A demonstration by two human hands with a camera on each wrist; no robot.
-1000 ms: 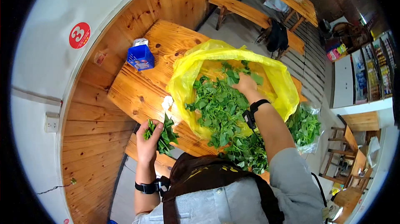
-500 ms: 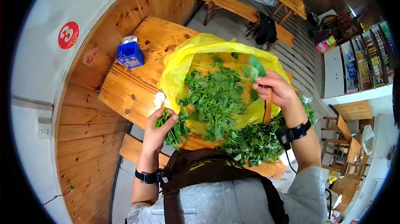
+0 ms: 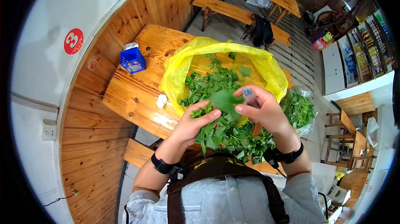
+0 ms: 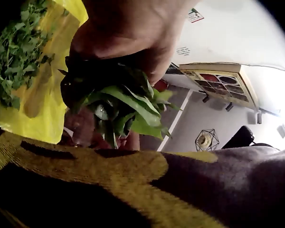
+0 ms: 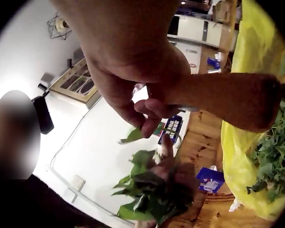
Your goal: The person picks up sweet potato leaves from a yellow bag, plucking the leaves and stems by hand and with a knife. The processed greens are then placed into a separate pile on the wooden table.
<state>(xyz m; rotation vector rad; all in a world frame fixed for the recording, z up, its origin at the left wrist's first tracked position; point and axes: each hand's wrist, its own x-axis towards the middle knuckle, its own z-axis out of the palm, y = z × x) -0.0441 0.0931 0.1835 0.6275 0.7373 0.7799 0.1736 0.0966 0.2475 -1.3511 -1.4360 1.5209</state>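
Observation:
My left hand [image 3: 187, 126] grips a bunch of leafy green stems [image 4: 133, 107], cut ends at the thumb side and leaves hanging down. In my right hand [image 3: 268, 111] is a small knife [image 5: 228, 97], its wooden handle sticking out past the palm and its shiny blade by the fingers. A blurred green leaf [image 3: 225, 101] spans the gap between the two hands, close to the right fingertips. Both hands are over the near edge of a spread yellow plastic bag [image 3: 175, 71], where loose greens [image 3: 214, 83] lie heaped. More greens [image 3: 250, 142] are piled on the near side.
The bag lies on a wooden table [image 3: 129, 94] against a panelled wall. A blue box [image 3: 132, 60] and a crumpled white tissue [image 3: 161, 101] sit at the left. On the right is a clear bag of greens [image 3: 301, 109]. A bench [image 3: 233, 9] stands beyond.
My right hand has lifted a leafy stem out of the yellow bag and brought it left and nearer to my body. The left hand has moved right with its bunch, so the hands are close together.

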